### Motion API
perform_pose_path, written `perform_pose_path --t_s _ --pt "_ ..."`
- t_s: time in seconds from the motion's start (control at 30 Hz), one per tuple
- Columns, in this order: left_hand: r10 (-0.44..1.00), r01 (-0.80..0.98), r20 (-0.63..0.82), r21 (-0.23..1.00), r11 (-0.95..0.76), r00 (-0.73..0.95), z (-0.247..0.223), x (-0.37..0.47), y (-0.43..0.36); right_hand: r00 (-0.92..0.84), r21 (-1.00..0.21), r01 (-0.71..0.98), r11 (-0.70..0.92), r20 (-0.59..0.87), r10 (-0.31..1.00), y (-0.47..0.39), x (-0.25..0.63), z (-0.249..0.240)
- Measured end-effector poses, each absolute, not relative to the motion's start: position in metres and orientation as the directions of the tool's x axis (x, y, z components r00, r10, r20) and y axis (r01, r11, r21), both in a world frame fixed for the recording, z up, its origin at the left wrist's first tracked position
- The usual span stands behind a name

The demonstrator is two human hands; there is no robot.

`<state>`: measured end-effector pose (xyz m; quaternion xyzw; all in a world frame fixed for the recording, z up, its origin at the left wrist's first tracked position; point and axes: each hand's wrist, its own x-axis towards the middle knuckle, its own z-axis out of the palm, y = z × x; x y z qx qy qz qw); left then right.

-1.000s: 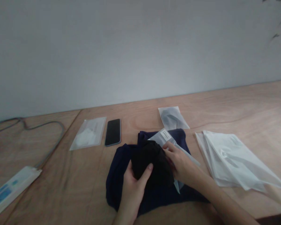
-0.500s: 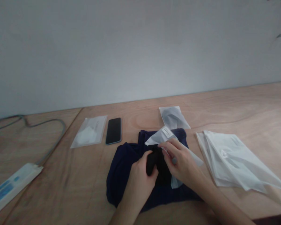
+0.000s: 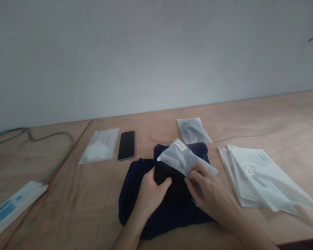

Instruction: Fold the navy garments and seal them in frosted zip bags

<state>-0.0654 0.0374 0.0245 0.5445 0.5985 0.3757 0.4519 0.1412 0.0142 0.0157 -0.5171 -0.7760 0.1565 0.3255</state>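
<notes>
Head view: our left hand (image 3: pixel 151 189) grips the black cloth (image 3: pixel 175 184); our right hand (image 3: pixel 210 190) pinches the labelled bag (image 3: pixel 175 155), both over the navy cloth (image 3: pixel 133 184). Black cloth is mostly outside that bag; can't tell if any is in. Room to move left on the table (image 3: pixel 80 201); phone (image 3: pixel 126 146) beyond, stacked bags (image 3: pixel 261 173) limit us right.

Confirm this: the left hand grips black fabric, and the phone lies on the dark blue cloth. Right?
Not quite: the left hand does grip black fabric, but the phone lies on the wooden table, apart from the dark blue cloth, as the head view shows.
</notes>
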Motion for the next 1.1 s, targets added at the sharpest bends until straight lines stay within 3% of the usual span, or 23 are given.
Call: perform_pose_path --t_s 0.1,0.2,0.47,0.63,0.77,0.87,1.0,1.1 --pt "0.981 0.207 -0.193 0.959 0.193 -0.019 0.027 -0.061 0.034 -0.277 -0.541 0.717 0.44 0.359 0.891 0.004 0.141 0.02" --pt "0.97 0.123 -0.24 0.962 0.243 -0.042 0.033 -0.054 0.032 -0.243 -0.575 0.679 0.456 0.41 0.879 -0.004 0.136 0.029" --pt "0.947 -0.062 -0.262 0.965 0.255 -0.184 0.037 -0.04 0.032 -0.177 -0.597 0.651 0.469 0.482 0.858 -0.003 0.128 0.03" --pt "0.927 -0.277 -0.363 0.903 0.328 -0.088 0.033 -0.021 0.022 -0.156 -0.668 0.56 0.49 0.495 0.855 -0.006 0.119 0.034" --pt "0.915 -0.352 -0.401 0.864 0.36 -0.048 0.037 -0.018 0.018 -0.144 -0.71 0.516 0.48 0.48 0.865 -0.011 0.115 0.037" --pt "0.904 -0.308 -0.426 0.854 0.418 0.045 0.042 -0.034 0.02 -0.124 -0.748 0.492 0.445 0.446 0.887 -0.008 0.125 0.033" --pt "0.916 0.046 -0.359 0.933 0.357 0.18 0.043 -0.067 0.027 -0.076 -0.732 0.572 0.372 0.404 0.912 0.005 0.153 0.017" --pt "0.944 0.232 -0.301 0.936 0.264 0.139 0.036 -0.081 0.03 -0.14 -0.67 0.648 0.363 0.364 0.921 0.014 0.166 0.003"
